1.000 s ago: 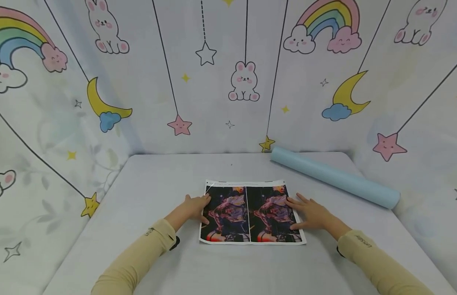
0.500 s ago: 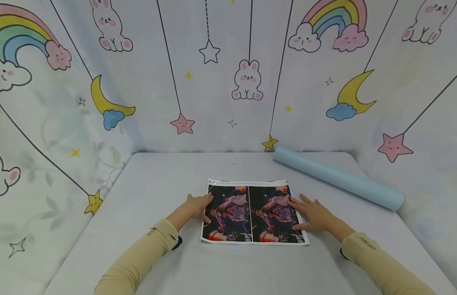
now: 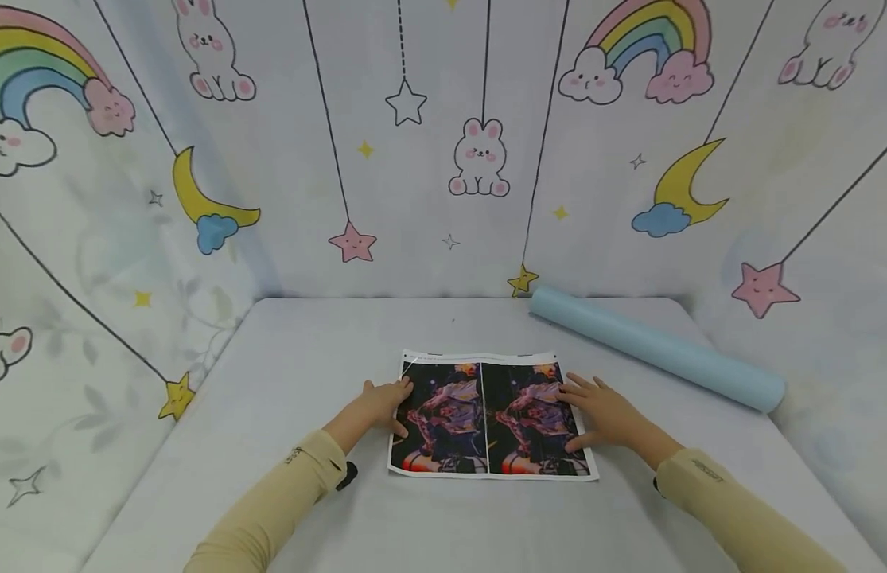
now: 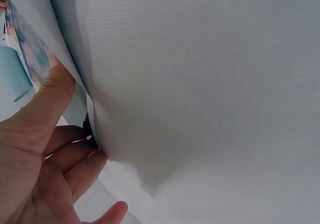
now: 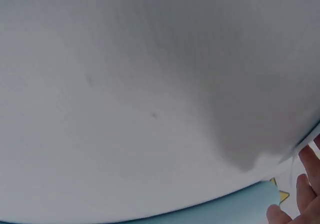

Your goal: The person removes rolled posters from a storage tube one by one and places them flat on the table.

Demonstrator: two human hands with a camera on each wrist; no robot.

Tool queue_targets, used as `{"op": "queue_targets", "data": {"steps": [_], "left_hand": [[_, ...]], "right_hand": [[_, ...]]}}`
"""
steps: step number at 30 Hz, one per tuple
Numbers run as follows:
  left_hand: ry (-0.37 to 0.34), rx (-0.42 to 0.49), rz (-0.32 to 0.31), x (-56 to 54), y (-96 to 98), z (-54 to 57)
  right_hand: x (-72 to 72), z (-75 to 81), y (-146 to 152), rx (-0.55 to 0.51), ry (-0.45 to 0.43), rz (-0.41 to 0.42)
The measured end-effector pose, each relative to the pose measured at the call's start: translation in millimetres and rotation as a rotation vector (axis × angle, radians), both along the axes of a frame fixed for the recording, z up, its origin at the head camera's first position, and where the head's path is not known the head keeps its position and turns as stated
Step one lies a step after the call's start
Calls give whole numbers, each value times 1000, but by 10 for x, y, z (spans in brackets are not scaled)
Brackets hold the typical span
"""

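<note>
A white-bordered printed sheet (image 3: 450, 414) lies on the table, bearing two matching dark, colourful pictures side by side. My left hand (image 3: 375, 407) touches its left edge, fingers near the upper corner and thumb lower down. In the left wrist view, the left thumb (image 4: 52, 86) overlaps the printed side while the other fingertips meet the sheet's edge by the white surface. On the opposite side, my right hand (image 3: 606, 414) rests with spread fingers on the right border. Only a few right fingers (image 5: 307, 189) show in the right wrist view, at the frame's edge.
A long light-blue roll (image 3: 658, 348) lies slantwise at the back right of the white-covered table (image 3: 314, 342). Behind and along the sides hangs a pale backdrop (image 3: 285, 135) printed with rabbits, stars, moons and rainbows.
The head view has shifted slightly, so everything sits a little farther right than one second ago. Both hands keep their places at the sheet's edges.
</note>
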State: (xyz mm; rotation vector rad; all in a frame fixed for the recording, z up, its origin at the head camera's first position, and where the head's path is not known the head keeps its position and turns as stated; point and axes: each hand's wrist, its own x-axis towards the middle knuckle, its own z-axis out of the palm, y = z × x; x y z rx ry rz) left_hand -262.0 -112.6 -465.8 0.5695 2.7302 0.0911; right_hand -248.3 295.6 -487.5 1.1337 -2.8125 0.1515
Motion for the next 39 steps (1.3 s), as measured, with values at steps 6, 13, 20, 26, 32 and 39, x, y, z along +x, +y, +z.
{"op": "queue_targets", "data": {"steps": [6, 13, 20, 26, 32, 39], "left_hand": [[-5, -43, -12, -48, 72, 73], [105, -189, -63, -224, 109, 83], [358, -220, -143, -370, 78, 37], [562, -166, -201, -343, 146, 17], [582, 45, -138, -226, 275, 27], [706, 166, -205, -113, 401, 26]], "right_hand": [[-171, 139, -193, 144, 43, 18], [-175, 199, -478, 370, -45, -63], [-11, 97, -544, 228, -172, -149], [51, 92, -595, 183, -171, -203], [99, 114, -716, 209, -21, -210], [123, 113, -844, 301, 172, -170]]}}
